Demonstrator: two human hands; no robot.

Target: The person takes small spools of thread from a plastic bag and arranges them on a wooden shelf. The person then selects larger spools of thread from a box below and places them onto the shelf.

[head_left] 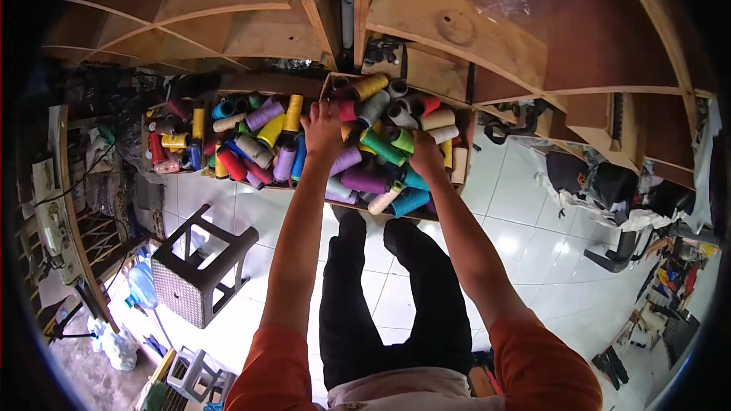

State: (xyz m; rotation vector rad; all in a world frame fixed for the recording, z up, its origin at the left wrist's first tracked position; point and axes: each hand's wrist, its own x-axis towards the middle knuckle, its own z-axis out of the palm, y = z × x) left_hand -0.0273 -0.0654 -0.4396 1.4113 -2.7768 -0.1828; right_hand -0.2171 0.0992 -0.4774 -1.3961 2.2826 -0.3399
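Observation:
A box (pixel 466 154) packed with thread cones in many colours is in front of me. My left hand (pixel 323 131) reaches to its left side, beside a dark red cone (pixel 346 111). Its fingers are stretched a little apart, and I see nothing held in them. Inside the box, my right hand (pixel 427 154) has its fingers bent around the end of a light green cone (pixel 400 138); the fingertips are partly hidden. Near the hands lie a darker green cone (pixel 382 148), a purple cone (pixel 363 180) and a yellow cone (pixel 370 86).
Left of the box, a second container holds more thread cones, among them a yellow one (pixel 293 113). A dark plastic stool (pixel 186 289) stands on the white tiled floor (pixel 525 240). Wooden shelving (pixel 487 38) rises behind. Black bags (pixel 567 175) lie at the right.

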